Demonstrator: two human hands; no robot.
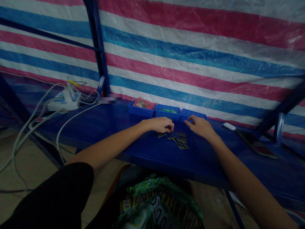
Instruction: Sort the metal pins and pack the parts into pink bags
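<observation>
Striped sheeting (pixel 190 63) behind blue tabletop (pixel 202 162): pins (pixel 182 141) loose between its front edge and back-edge bins (pixel 143 111), left hand's (pixel 163 124) fingers curled at them, cannot tell if pinching, right hand's (pixel 199 126) spread by the bins; picking step, I judge, next wanting a light, precise pinch.

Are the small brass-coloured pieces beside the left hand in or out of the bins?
Out: the pieces lie loosely heaped on the blue table, before the blue bins.

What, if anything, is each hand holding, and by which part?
The left hand is at the thin metal pieces; whether it holds one, and where, cannot be told. The right hand shows nothing held.
</observation>
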